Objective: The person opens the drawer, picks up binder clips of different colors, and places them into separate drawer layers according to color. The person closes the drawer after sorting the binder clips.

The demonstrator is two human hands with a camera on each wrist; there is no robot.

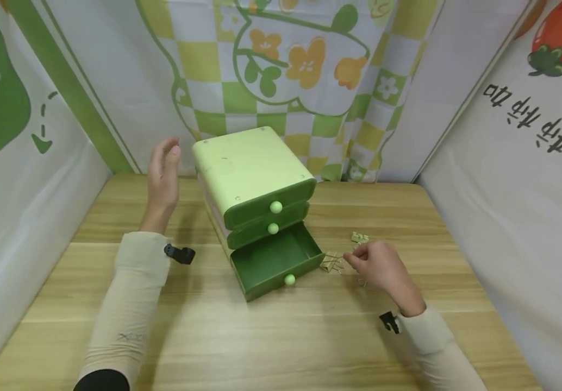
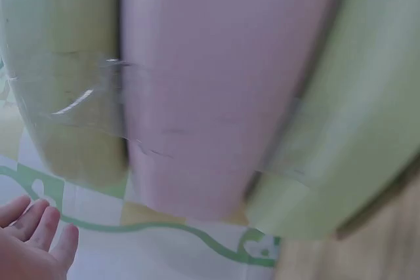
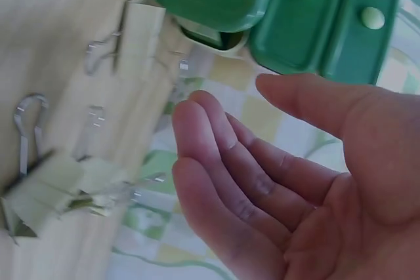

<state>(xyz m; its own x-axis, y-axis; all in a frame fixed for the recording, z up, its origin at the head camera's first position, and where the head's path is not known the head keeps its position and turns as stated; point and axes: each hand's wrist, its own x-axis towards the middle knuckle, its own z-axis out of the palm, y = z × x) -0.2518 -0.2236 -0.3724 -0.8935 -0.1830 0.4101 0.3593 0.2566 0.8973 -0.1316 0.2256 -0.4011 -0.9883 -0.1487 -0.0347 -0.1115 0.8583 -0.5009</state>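
Note:
A small drawer cabinet stands on the table, light green on top with dark green fronts and round knobs. Its bottom drawer is pulled out, and its green floor shows. To the left, my left hand is raised beside the cabinet with loose fingers, holding nothing; its fingertips show in the left wrist view. My right hand hovers by the drawer's right corner, near a pale yellow binder clip. In the right wrist view, its bent fingers and thumb are apart with nothing between them.
More binder clips lie beyond the right hand; in the right wrist view a few overlap in a cluster. Clear tape runs across the cabinet's side. A patterned curtain hangs behind the wooden table, with printed cloth walls on both sides.

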